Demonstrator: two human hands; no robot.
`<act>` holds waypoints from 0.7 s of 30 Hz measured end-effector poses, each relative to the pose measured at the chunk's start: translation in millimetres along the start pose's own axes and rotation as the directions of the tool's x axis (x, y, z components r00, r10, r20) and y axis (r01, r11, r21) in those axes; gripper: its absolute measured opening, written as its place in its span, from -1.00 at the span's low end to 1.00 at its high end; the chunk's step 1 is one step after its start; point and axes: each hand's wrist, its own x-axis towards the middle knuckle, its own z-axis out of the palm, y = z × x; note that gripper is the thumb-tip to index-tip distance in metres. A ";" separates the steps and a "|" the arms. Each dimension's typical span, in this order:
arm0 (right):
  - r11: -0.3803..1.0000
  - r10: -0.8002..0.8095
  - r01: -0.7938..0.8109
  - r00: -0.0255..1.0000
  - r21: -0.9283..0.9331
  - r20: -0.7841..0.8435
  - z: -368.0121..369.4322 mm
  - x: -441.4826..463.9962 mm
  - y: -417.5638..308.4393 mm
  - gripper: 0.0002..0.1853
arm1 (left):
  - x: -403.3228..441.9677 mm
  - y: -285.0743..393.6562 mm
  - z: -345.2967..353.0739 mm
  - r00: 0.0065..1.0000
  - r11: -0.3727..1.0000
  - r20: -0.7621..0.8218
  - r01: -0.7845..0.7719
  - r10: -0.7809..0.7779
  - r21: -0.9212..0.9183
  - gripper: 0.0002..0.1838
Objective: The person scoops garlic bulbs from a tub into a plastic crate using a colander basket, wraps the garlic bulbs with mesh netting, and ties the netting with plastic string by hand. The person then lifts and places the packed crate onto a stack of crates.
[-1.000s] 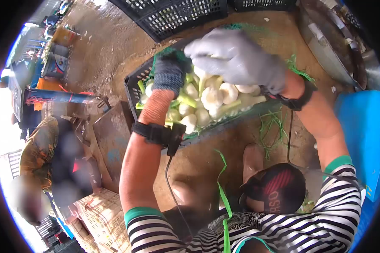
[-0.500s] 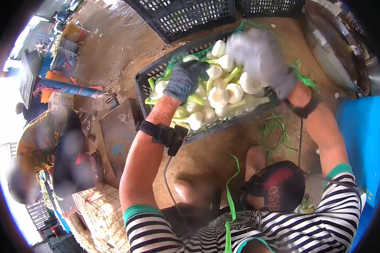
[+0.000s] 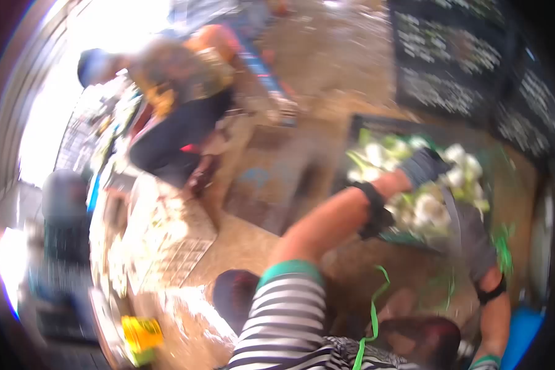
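Observation:
White garlic bulbs (image 3: 430, 208) with green stems lie heaped in a black crate (image 3: 382, 126), which has some green netting in it. My left hand (image 3: 424, 167), in a dark grey glove, is over the middle of the heap. Blur hides whether its fingers grip a bulb. My right hand (image 3: 472, 237), in a lighter grey glove, is low at the crate's near right corner, fingers pointing up toward the bulbs. A pale curved streak runs along its edge; I cannot make out what it is. Its fingers are smeared by motion.
Stacked black crates (image 3: 444, 58) stand beyond the garlic. A bent-over person (image 3: 179, 92) is at the left, near a pale slatted crate (image 3: 160, 228). Green string (image 3: 504, 250) lies to the right, and a blue object (image 3: 521, 336) is at lower right. A yellow packet (image 3: 142, 336) is at lower left.
The camera view has swung left, so the crate appears farther right. My right hand has come down from the crate's far side to its near right corner. My left hand stays over the garlic.

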 end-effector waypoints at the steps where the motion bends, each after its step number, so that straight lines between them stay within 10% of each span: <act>1: 0.997 -0.072 0.068 0.994 -0.043 -0.087 8.3 4.8 10.3 -0.35 | 1.4 1.5 -5.5 0.995 0.995 0.040 0.096 -0.094 -0.040 -0.72; 3: 0.971 -0.213 0.175 0.942 -0.162 -0.258 21.9 19.3 25.8 -0.94 | -4.6 32.7 -10.1 0.996 0.996 0.081 0.031 -0.025 -0.078 -0.69; 5: 0.982 -0.144 0.190 0.788 0.014 -0.599 8.0 36.0 43.6 -0.94 | -12.4 36.2 -13.5 0.977 0.999 0.210 0.042 -0.036 -0.023 -0.60; 7: 0.959 0.160 -0.005 0.833 0.283 -0.529 6.2 44.6 61.2 -0.95 | -24.9 61.2 -15.9 0.914 0.781 0.401 -0.292 0.058 0.553 -0.48; 10: 0.998 0.009 0.028 0.832 0.058 -0.555 9.3 61.8 59.2 -0.91 | -13.8 16.1 2.3 0.911 0.536 0.357 -0.411 0.208 0.737 -0.74; 13: 0.965 0.105 0.036 0.856 0.260 -0.506 5.2 64.8 50.0 -0.79 | -2.5 5.7 0.6 0.860 0.236 0.327 -0.438 0.392 0.868 -0.87; 14: 0.862 0.208 0.014 0.902 0.507 -0.379 0.1 60.2 45.0 -0.44 | -1.7 9.0 -1.5 0.844 0.147 0.325 -0.420 0.427 0.896 -0.89; 18: 0.748 -0.139 0.150 0.988 0.647 -0.068 -12.9 52.2 40.0 0.13 | 2.5 -1.6 5.9 0.771 0.117 0.255 -0.390 0.583 0.913 -0.92; 21: 0.605 0.048 0.242 0.940 0.758 -0.339 15.7 78.1 -1.1 0.11 | -10.0 19.0 10.1 0.819 0.139 0.142 -0.260 0.556 0.956 -0.92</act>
